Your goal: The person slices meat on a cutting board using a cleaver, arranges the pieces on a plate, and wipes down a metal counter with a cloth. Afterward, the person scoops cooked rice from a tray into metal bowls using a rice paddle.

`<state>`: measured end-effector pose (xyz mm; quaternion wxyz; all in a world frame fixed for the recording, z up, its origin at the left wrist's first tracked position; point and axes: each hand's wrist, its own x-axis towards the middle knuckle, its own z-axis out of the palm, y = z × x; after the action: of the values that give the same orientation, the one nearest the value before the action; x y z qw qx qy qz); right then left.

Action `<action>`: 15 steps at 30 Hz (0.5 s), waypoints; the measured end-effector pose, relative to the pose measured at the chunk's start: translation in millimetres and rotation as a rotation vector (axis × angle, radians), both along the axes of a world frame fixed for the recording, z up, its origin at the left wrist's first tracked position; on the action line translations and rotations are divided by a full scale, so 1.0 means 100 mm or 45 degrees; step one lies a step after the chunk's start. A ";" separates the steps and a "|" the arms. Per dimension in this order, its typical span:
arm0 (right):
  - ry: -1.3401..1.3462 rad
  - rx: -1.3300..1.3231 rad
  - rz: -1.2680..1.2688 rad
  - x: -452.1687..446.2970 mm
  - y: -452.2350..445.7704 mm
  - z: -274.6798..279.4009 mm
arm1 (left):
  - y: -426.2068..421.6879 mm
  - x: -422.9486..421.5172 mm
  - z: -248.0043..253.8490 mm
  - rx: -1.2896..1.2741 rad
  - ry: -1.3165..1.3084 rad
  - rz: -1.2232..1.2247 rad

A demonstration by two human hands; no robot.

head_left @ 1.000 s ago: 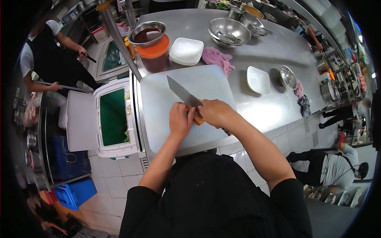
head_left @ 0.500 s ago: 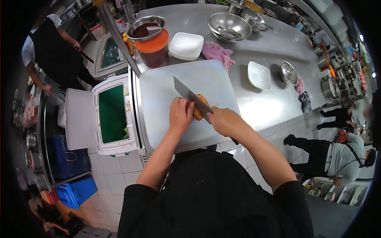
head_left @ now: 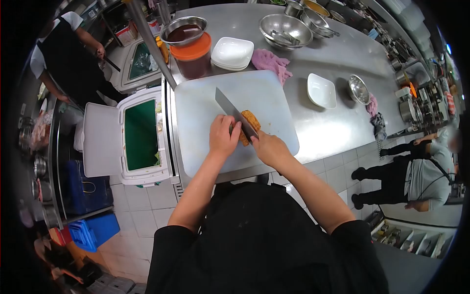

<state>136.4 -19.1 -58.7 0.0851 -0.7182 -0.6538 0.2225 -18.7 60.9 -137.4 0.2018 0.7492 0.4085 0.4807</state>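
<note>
My right hand (head_left: 272, 147) is closed around the handle end of a cleaver (head_left: 229, 108). Its wide steel blade lies slantwise across a golden-brown, fried-looking piece of food (head_left: 251, 120), and its tip points to the upper left. Curled fingers of my left hand (head_left: 224, 135) press on the near-left part of the food, close against the blade. Part of the food is hidden under the blade and fingers, so its exact kind cannot be made out. Beneath everything is a white cutting board (head_left: 198, 105), with small crumbs to the right of the food.
A steel bowl of dark sauce (head_left: 184, 33) sits on an orange-lidded tub (head_left: 192, 59). Stacked white dishes (head_left: 232, 53), a pink cloth (head_left: 270, 63), a white dish (head_left: 321, 91) and steel bowls (head_left: 286, 30) are beyond. Left stands an open green-lined bin (head_left: 142, 137). Co-workers stand at both sides.
The cleaver has shifted slightly left and toward me over the food, uncovering more of its far right part. My right hand moved with it. The view has shifted a little.
</note>
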 end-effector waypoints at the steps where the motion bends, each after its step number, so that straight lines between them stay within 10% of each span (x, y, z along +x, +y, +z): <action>1: 0.020 -0.031 -0.021 -0.01 -0.02 0.03 | -0.01 -0.03 -0.01 -0.006 0.003 0.000; 15: 0.142 0.298 -0.014 0.06 -0.11 0.06 | -0.19 -0.23 0.03 -0.284 0.038 -0.110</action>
<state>142.6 -30.4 -52.7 0.2057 -0.6936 -0.6654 0.1839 -42.1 41.8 -134.9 0.2983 0.7461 0.4295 0.4121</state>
